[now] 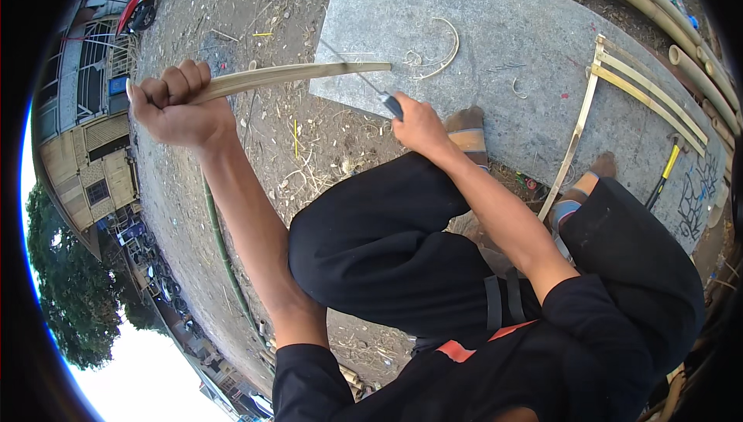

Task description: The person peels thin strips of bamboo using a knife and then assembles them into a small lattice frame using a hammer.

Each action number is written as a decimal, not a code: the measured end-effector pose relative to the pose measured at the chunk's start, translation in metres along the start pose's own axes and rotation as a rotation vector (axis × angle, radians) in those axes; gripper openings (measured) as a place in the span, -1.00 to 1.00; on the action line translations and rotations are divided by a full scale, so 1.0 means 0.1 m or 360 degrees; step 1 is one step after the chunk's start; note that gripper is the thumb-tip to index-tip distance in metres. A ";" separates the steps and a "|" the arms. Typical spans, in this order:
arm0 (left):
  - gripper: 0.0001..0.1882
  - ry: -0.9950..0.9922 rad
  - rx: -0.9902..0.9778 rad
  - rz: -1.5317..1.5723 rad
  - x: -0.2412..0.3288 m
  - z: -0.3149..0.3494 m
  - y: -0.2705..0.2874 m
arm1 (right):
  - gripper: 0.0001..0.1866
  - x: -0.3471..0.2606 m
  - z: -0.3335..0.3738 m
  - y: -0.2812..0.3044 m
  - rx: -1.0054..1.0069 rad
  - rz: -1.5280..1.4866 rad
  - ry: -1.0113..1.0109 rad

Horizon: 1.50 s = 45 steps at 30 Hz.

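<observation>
Head view. We note the left hand (pixel 176 106) raised at the left, fingers curled tight in a fist around one end of a bamboo strip (pixel 294 75). The strip runs from that fist rightward, roughly level, its far end over the near edge of a grey concrete slab (pixel 495 43).

The right hand (pixel 418 124) sits just below the strip's far end, fingers wrapped shut on the grey handle of a knife (pixel 370 85); the thin blade slants up and left and crosses the strip.

Curled shavings (pixel 437 54) lie on the slab. Further right on the slab we see several bamboo slats (pixel 646 93) and a yellow-handled tool (pixel 665 170). A sandalled foot (pixel 468 134) rests at the slab's edge.
</observation>
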<state>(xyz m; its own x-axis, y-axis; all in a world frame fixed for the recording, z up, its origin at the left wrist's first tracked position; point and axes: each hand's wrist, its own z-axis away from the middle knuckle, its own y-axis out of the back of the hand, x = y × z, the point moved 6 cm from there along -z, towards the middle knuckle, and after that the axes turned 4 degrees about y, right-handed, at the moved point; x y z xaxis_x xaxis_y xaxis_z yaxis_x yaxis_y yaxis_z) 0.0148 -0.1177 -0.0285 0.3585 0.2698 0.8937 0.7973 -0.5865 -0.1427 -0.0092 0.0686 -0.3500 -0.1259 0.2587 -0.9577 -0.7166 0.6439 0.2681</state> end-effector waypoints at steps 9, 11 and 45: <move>-0.53 -0.0028 0.0110 -0.0098 0.06 0.00 0.04 | -0.76 -0.71 0.07 -0.01 -0.0109 -0.0183 0.0086; -0.54 -0.0013 0.0116 -0.0111 0.06 0.03 0.12 | -0.78 -0.47 0.07 -0.07 -0.0073 -0.0077 0.0004; -0.64 -0.0122 0.0365 -0.0260 0.07 0.00 0.25 | -0.74 -0.79 -0.07 0.06 -0.0068 -0.0195 0.0227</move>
<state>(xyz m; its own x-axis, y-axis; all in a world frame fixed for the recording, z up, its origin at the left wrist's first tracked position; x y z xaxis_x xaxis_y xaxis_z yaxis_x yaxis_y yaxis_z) 0.0375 -0.1300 -0.0258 0.2451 0.4083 0.8793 0.9333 -0.3449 -0.1000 -0.0082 0.0466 -0.2731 -0.1300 0.0737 -0.9888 -0.7605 0.6324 0.1471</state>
